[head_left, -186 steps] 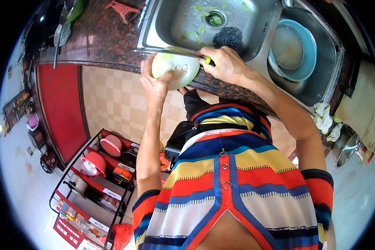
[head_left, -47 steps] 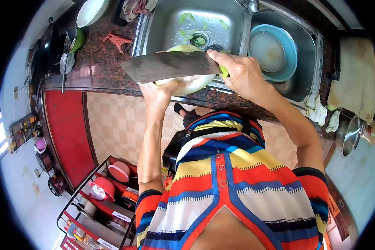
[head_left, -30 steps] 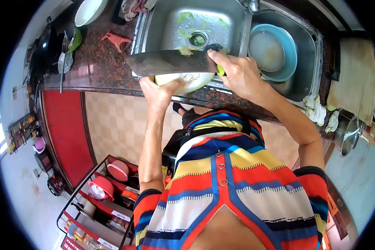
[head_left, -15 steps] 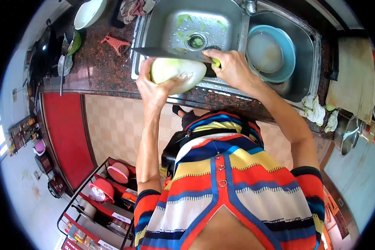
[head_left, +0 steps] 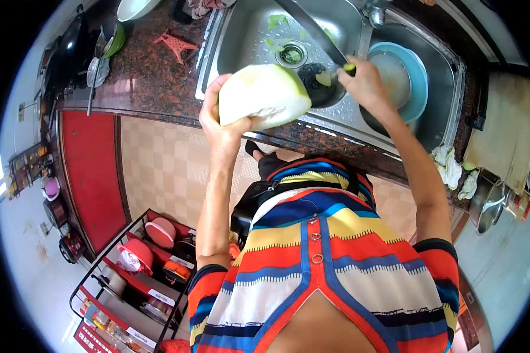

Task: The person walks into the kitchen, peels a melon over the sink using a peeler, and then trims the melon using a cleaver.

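At the sink (head_left: 235, 47), we find the left hand (head_left: 219, 120) gripping a melon piece (head_left: 262, 94), the right hand (head_left: 365, 85) a knife (head_left: 318, 38), judging paring in hand, with another stroke requiring blade realignment.

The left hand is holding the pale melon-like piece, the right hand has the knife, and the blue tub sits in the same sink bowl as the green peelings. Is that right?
Not quite: the head view shows the blue tub in the other sink bowl, apart from the green peelings. The rest is right.
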Available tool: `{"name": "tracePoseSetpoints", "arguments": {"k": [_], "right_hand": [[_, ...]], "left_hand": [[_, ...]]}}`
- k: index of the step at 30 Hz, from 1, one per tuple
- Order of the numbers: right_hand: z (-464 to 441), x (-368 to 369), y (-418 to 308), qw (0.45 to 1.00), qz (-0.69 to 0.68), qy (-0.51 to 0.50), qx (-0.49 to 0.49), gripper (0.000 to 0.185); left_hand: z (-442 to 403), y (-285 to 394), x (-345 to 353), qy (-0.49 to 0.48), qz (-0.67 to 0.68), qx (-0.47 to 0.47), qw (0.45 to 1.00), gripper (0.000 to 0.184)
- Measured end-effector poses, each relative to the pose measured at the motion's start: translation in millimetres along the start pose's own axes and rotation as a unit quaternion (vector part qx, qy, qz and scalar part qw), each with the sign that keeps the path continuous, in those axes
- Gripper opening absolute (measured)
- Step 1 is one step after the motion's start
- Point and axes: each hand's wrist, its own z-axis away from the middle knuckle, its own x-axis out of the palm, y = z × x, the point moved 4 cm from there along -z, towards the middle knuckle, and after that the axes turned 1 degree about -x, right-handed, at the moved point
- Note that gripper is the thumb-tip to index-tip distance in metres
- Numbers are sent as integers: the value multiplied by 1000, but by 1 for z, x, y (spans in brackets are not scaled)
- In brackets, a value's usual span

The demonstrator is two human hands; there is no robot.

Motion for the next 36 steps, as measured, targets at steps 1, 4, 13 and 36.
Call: {"name": "tracePoseSetpoints", "arguments": {"k": [1, 4, 13, 36], "right_hand": [[5, 4, 4, 998, -40, -13, 41, 37], [14, 10, 8, 988, -97, -79, 87, 54], [63, 37, -52, 984, -95, -145, -42, 43], [92, 72, -73, 975, -33, -88, -201, 55]], "left_hand": [[-3, -2, -1, 3, 1, 3, 1000, 63], [4, -15, -17, 56, 48, -52, 996, 67], [28, -61, -52, 160, -16, -122, 980, 64], [39, -40, -7, -94, -495, 26, 863, 36]]}}
